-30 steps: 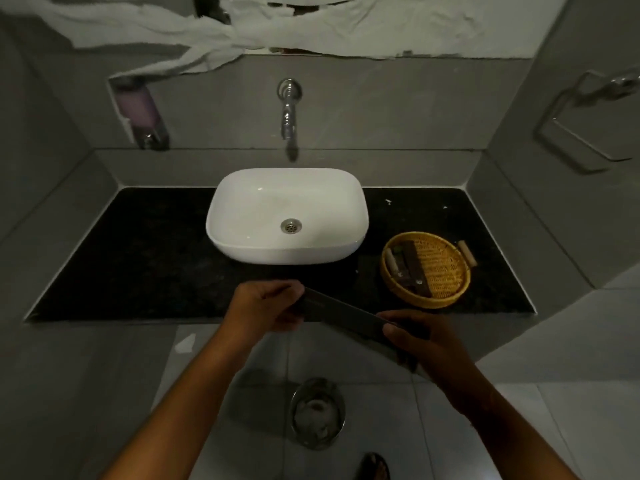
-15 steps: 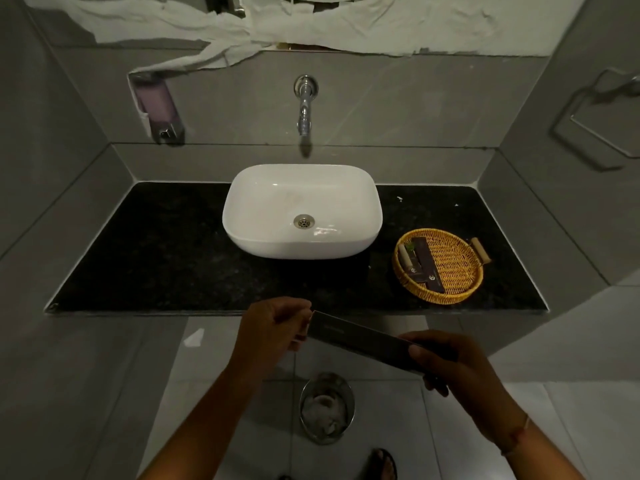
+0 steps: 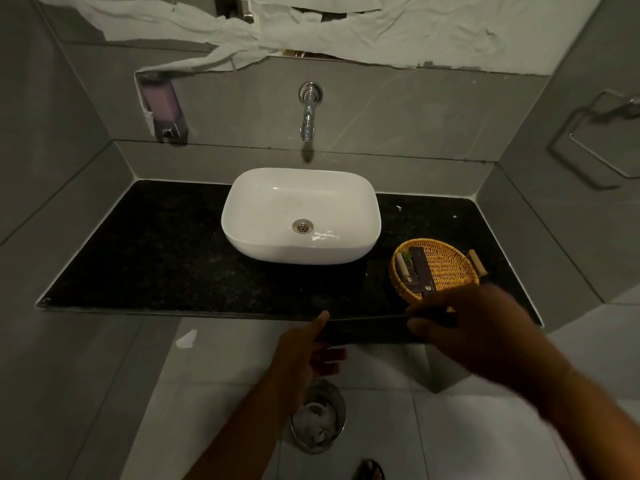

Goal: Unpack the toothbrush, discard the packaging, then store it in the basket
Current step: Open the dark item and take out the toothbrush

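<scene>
— What are your hands doing?

— My right hand [image 3: 485, 327] is blurred, but I see its fingers [image 3: 420, 327] closed around one end of a long dark box [image 3: 367, 332], the toothbrush package. The box lies flat along the front edge of the black counter [image 3: 156, 258]. My left hand [image 3: 304, 355] is beside the other end, with thumb up and fingers spread loose. If it touches the box or not, I cannot tell; it is too dark there.

— And where is the basket?

— The basket [image 3: 446, 268] stands on the counter just behind my right fingers, touching them or almost. Inside it, on the side toward my left hand, lie two more dark boxes [image 3: 420, 270] and a small pale tube [image 3: 401, 264].

— What is under your hands?

— A shiny metal bin [image 3: 318, 415] on the floor, below my left wrist, with crumpled paper in it. Beyond my left fingers is the white sink [image 3: 301, 216], under the wall tap [image 3: 308, 112].
</scene>
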